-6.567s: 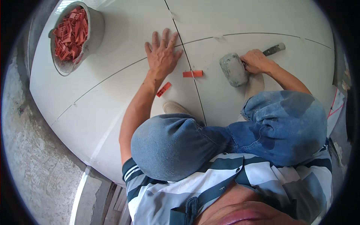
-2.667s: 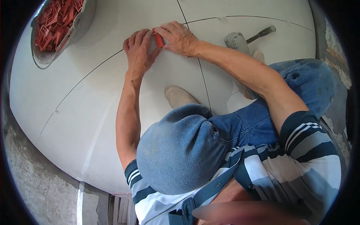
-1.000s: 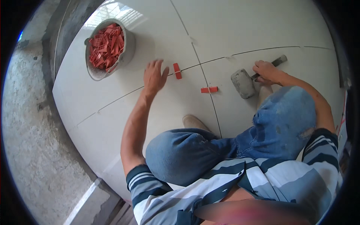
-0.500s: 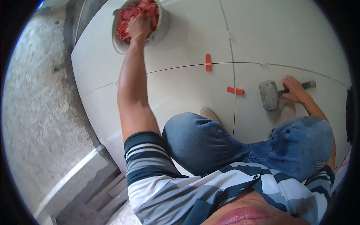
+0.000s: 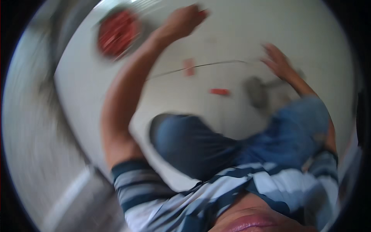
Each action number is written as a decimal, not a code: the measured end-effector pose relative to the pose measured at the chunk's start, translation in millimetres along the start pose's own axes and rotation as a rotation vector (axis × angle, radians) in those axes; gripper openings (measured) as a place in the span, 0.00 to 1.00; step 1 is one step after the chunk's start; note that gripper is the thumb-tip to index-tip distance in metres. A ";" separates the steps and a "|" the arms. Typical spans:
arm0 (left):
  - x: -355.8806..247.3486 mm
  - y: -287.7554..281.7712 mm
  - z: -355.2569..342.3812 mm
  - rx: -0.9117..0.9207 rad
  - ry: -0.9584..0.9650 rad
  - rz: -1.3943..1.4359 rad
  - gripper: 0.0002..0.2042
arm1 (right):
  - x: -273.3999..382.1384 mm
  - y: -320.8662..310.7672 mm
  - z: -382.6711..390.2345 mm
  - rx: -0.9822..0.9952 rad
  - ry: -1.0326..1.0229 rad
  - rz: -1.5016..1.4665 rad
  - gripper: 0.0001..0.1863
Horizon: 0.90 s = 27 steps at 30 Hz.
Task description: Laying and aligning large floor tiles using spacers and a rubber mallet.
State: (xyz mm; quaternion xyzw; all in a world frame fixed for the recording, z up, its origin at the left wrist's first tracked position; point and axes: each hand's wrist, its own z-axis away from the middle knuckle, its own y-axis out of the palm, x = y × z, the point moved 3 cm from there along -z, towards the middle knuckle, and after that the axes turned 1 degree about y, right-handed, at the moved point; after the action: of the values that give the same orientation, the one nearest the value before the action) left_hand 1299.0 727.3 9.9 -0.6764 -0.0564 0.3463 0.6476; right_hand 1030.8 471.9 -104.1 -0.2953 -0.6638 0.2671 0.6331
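Observation:
My left hand [image 5: 185,21] is out over the far tiles, to the right of the bucket, with its fingers closed. A bit of red shows at its fingertips and looks like a tile-levelling wedge [image 5: 202,14]; blur hides how many it holds. My right hand [image 5: 277,62] is open with its fingers apart, holding nothing, just beyond the rubber mallet [image 5: 257,92] lying by my right foot. Two red wedges sit on the tile joints in front of me: one upright wedge [image 5: 189,67] across the far joint, and one sideways wedge [image 5: 220,91] nearer my knees.
A bucket full of red wedges [image 5: 118,34] stands at the far left on the large pale tiles [image 5: 166,92]. Beyond the tiles' left edge lies rough bare concrete [image 5: 31,123], with a ledge [image 5: 73,197] at the lower left. My bent knees take up the near middle.
My left hand has come out of the bucket and swung right with red at its fingertips. My right hand has let go of the mallet handle and moved forward. The view has shifted and blurred.

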 end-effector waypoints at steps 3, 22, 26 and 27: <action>-69.6 25.9 -9.3 0.382 0.027 0.331 0.15 | 89.9 -4.5 -46.5 -0.148 -0.185 -0.070 0.29; -283.6 235.7 -137.1 0.305 0.214 -0.048 0.33 | -160.6 -149.7 218.5 -0.522 0.830 0.432 0.16; -249.9 244.0 -112.6 0.271 0.173 -0.265 0.34 | -176.0 -143.8 200.6 -0.537 0.852 0.486 0.14; -248.0 244.9 -111.9 0.277 0.173 -0.270 0.34 | -179.7 -143.2 194.0 -0.567 0.808 0.505 0.14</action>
State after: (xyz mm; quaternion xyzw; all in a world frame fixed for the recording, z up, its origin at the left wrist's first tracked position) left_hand 1081.5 465.5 -124.9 -0.5944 -0.0426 0.2013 0.7774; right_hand 833.7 246.6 -133.3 -0.6831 -0.3224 0.0868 0.6495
